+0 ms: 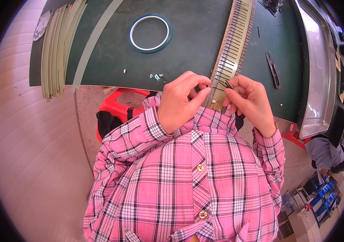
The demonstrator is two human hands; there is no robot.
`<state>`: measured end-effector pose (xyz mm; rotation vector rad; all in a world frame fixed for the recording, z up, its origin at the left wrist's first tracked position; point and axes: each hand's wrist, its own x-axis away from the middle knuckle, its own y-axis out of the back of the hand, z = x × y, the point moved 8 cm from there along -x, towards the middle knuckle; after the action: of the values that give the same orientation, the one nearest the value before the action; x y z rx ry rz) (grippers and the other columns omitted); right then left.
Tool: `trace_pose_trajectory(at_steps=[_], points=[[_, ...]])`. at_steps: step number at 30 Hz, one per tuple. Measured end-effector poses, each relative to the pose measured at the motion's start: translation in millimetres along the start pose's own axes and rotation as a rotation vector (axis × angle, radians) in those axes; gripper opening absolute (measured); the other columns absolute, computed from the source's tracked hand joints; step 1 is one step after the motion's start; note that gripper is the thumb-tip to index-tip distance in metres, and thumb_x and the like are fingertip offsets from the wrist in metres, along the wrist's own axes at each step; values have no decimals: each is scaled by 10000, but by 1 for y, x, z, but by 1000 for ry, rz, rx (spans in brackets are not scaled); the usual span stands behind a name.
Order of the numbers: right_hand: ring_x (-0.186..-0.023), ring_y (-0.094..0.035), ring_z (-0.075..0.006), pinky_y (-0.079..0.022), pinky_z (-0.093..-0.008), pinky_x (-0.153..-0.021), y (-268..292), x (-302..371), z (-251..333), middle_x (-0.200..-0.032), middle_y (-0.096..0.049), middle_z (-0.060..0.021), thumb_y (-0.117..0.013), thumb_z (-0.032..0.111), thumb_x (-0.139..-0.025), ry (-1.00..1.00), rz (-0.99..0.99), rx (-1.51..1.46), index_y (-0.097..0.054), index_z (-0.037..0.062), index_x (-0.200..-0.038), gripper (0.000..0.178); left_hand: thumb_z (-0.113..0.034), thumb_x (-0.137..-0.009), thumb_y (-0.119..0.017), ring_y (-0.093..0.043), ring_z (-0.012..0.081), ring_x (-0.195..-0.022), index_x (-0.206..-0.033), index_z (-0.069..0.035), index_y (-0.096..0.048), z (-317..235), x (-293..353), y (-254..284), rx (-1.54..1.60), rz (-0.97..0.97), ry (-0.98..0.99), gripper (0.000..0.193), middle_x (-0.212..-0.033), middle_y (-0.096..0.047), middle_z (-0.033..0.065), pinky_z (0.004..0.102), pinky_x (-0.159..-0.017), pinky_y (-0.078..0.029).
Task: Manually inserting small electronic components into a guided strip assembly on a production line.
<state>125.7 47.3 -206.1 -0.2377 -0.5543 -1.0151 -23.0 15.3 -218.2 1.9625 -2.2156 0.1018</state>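
A long, narrow, yellowish slotted strip (231, 54) with a row of thin dark pins across it runs from the far edge of the table toward my body. At its near end my right hand (250, 101) is closed, with a few thin dark pins (228, 84) pinched between thumb and fingers. Across the strip, my left hand (183, 99) has thumb and forefinger pressed together at the strip's left edge. Whatever sits in that pinch is too small to make out. A small pale piece (214, 101) lies on the strip's near end.
On the green table (196, 36) lie a roll of blue-edged tape (170, 34), small scraps (156, 76) and dark-handled snips (273, 70). Pale green strips (57, 52) hang over the left edge. A metal tray (319, 88) stands right; a red stool (113, 105) is below.
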Motion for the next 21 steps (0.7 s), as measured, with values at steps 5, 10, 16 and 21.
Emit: trace_pose_trajectory(at_steps=[5, 10, 16, 21], points=[[-491, -546, -59, -404, -208, -434, 5, -1, 6, -638, -624, -53, -569, 20, -870, 47, -80, 124, -550, -46, -876, 70, 16, -822, -641, -585, 95, -586, -997, 3, -646, -20, 2, 5, -322, -80, -267, 175, -876, -594, 62, 217, -498, -446], [-482, -545, -66, -410, -220, -438, 9, -1, 6, -616, -614, -59, -577, 23, -863, 63, -131, 183, -553, -51, -862, 77, 39, -792, -647, -594, 149, -604, -1015, -7, -658, -29, 5, 0, -427, -101, -383, 228, -868, -588, 81, 246, -521, -468], [-475, -544, -72, -409, -223, -435, 8, -4, 5, -613, -613, -61, -575, 21, -862, 93, -131, 198, -551, -50, -854, 76, 43, -785, -635, -597, 185, -603, -1019, -12, -656, -33, 7, -6, -519, -98, -473, 242, -881, -581, 86, 270, -528, -488], [-493, -532, -34, -380, -177, -419, 6, -4, 4, -643, -618, -27, -566, 35, -887, 81, -104, 207, -554, -17, -873, 56, 31, -799, -611, -598, 188, -600, -1032, -22, -649, -40, 9, -15, -741, -57, -534, 242, -886, -569, 86, 277, -528, -497]])
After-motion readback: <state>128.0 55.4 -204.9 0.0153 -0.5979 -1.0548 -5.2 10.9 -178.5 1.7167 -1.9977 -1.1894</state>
